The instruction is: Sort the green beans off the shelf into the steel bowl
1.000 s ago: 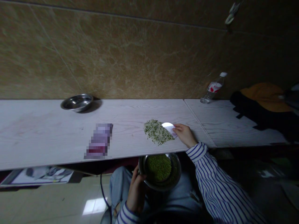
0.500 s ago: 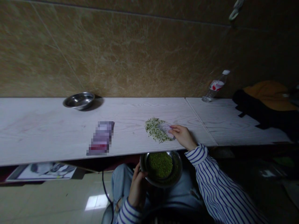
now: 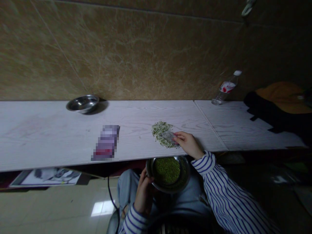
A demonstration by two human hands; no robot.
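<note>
My left hand (image 3: 144, 190) grips the left rim of a metal bowl (image 3: 185, 177) held over my lap, just under the table's front edge. Inside it lie many small green beans (image 3: 167, 169), which look like mung beans. Over the white table (image 3: 131, 113), my right hand (image 3: 186, 141) pinches a thin, see-through plastic piece (image 3: 167, 135) between thumb and fingers. The piece lies low over a scattered patch of green beans (image 3: 159, 126) and partly covers it. Its exact kind cannot be made out.
A second metal bowl (image 3: 83, 104) stands at the back left. A blurred purple packet or phone-like thing (image 3: 106, 143) lies left of the beans. A plastic bottle (image 3: 226, 87) and a brown-and-black cap or bag (image 3: 280, 97) are at the right, by the tiled wall (image 3: 122, 48).
My right hand has moved slightly left with the plastic piece, which now sits further over the beans. My left hand still holds the bowl in about the same place.
</note>
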